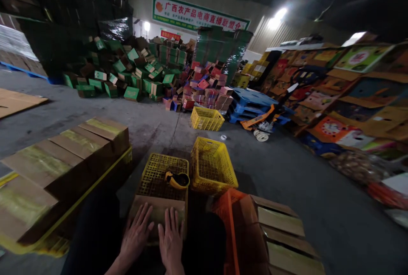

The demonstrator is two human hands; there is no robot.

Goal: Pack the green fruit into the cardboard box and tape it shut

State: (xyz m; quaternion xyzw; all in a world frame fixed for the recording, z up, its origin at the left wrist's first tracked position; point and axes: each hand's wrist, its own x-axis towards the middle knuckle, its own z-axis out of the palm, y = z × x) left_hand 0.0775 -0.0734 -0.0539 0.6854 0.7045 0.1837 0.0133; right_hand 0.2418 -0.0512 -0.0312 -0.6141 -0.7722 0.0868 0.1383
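Head view — flat palms (137,234) on cardboard box (156,213)

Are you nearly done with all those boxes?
Some look done: taped boxes sit in a row on the left, and more boxes lean in the orange crate on the right. In hand now: the left hand and right hand press flat on a cardboard box lying on a yellow crate, beside a tape dispenser. How much is left cannot be told.
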